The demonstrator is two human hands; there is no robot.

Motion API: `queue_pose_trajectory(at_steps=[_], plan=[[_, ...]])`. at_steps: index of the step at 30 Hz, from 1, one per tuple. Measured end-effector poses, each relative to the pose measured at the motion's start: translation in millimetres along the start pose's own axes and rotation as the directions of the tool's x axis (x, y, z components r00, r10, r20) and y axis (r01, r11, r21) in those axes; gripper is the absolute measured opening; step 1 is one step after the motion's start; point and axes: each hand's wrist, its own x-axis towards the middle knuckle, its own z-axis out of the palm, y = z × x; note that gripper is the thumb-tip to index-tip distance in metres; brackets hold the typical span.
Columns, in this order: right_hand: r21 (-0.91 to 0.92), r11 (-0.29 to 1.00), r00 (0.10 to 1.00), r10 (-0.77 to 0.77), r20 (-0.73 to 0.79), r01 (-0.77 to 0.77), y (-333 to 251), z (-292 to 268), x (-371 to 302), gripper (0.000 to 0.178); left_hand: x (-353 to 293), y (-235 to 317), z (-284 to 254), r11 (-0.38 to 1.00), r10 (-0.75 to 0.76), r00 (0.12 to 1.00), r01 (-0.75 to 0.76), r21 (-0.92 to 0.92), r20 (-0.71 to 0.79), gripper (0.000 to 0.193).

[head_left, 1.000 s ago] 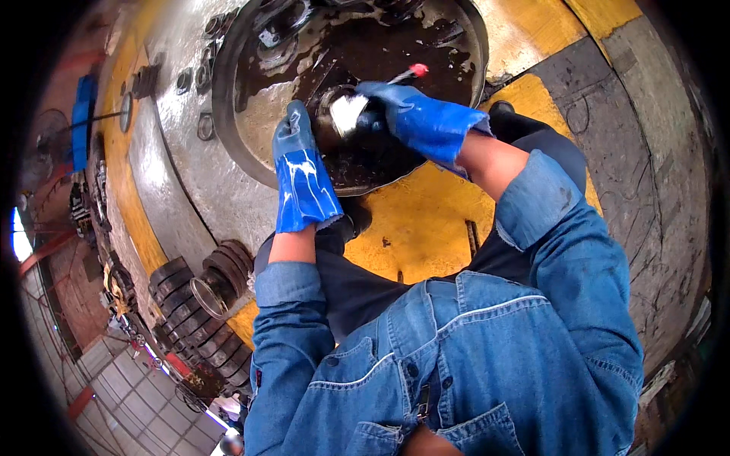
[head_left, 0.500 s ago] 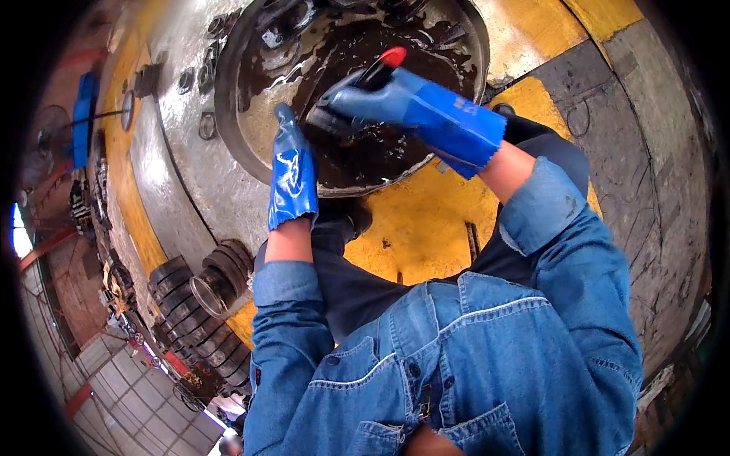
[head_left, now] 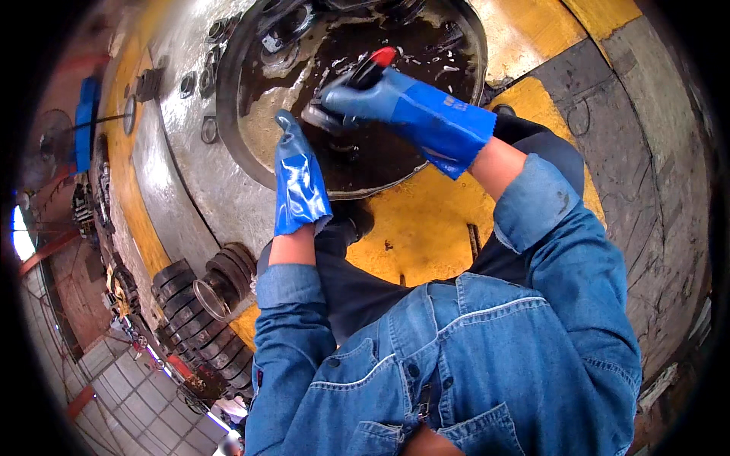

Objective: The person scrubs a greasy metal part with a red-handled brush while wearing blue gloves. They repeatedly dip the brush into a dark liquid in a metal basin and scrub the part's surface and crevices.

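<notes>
Both my hands wear blue rubber gloves and are over a round metal basin of dark, oily liquid. My right hand is closed around a brush-like tool with a black handle and red end. The tool's greyish lower end is smeared by motion, down by the liquid. To its left, my left hand has its thumb raised at the basin's near-left side. Its other fingers are mostly hidden, seemingly round a dark part that I cannot make out against the liquid.
Dark metal parts lie at the basin's far left. Several small black rings sit on the metal surface left of it. A row of grooved dark parts and stacked rings stand near my left arm. Yellow flooring shows between my legs.
My right hand and the tool have shifted a little to the left. My left hand has moved slightly right and nearer to me, its thumb now more bent.
</notes>
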Motion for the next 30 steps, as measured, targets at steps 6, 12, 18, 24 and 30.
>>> queue_pose_trajectory(at_steps=[6,12,18,24,30], plan=[[-0.048,0.964,0.883,0.22,-0.416,-0.262,23,-25,5,0.036,-10,-7,2,0.989,-0.021,1.0,0.019,0.146,0.01,0.06],[0.211,0.96,0.875,0.257,-0.411,-0.183,18,-35,-20,0.043,4,-18,-3,0.995,-0.093,0.995,0.091,0.05,0.035,0.06],[0.219,0.97,0.968,-0.049,-0.245,0.104,3,-24,-16,0.043,-4,-9,-3,0.991,-0.03,0.999,0.026,-0.133,-0.024,0.062],[0.581,0.794,0.872,0.401,-0.28,-0.179,5,-45,-27,0.028,-19,24,-17,0.952,0.148,0.985,-0.166,-0.256,-0.089,0.052],[-0.384,0.921,0.968,-0.157,-0.194,0.072,-23,-7,-19,0.024,-19,34,-15,0.988,0.155,0.961,-0.152,0.031,-0.228,0.053]])
